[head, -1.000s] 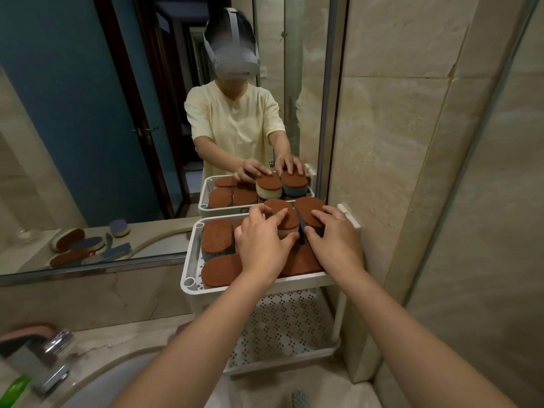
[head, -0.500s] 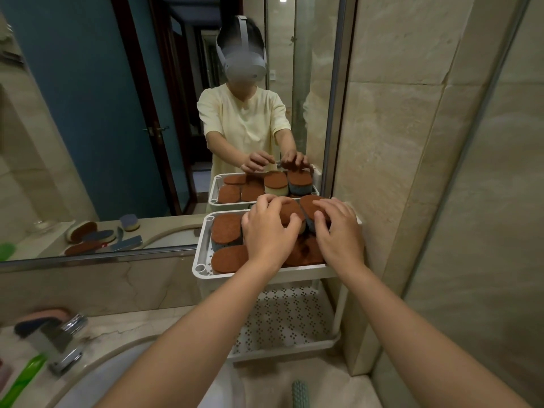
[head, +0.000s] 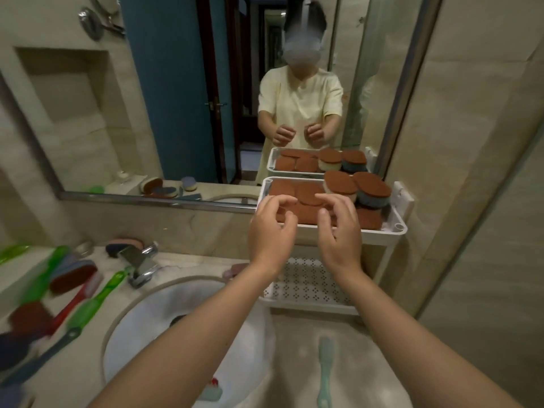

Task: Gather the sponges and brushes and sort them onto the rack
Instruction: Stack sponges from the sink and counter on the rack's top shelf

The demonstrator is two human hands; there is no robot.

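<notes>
Hovering before the top tray of the rack [head: 398,228], the left hand [head: 271,231] and right hand [head: 339,234] hold nothing.
Fingers of both hands are loosely curled and slightly apart. Brown-topped sponges [head: 309,193] fill the top tray; brushes [head: 88,307] lie on the counter [head: 294,348], left of the sink [head: 141,325].

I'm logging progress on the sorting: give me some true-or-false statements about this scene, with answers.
1. The left hand and the right hand hold nothing. True.
2. The rack's top tray holds brown-topped sponges. True.
3. The rack's lower shelf is packed with brushes. False: what shows of it is bare.
4. Every brush is on the rack. False: a green brush and a red brush lie on the counter left of the sink.
</notes>
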